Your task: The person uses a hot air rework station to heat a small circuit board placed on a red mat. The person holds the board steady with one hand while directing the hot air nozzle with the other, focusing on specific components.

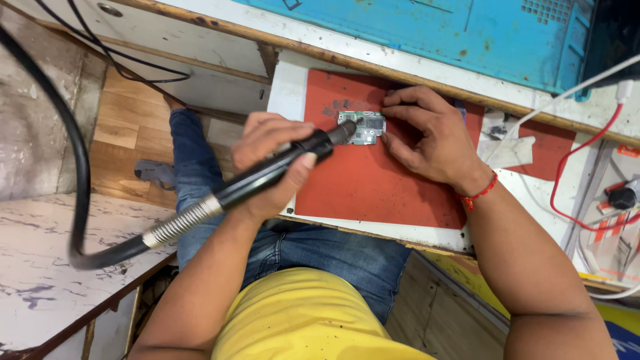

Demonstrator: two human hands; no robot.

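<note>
Head view: left hand [270, 157] is gripping a black hot-air wand [267, 175], nozzle seemingly touching a small green circuit board [363, 127] on the red mat [373, 180]; right hand [430, 137], fingers spread, is pinning the board's edge.

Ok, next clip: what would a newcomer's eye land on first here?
Probably the black wand-shaped tool in the left hand, its nozzle aimed at a small green circuit board in the middle of the view. The right hand steadies that board on a red mat. A thick black hose loops off to the left.
</note>
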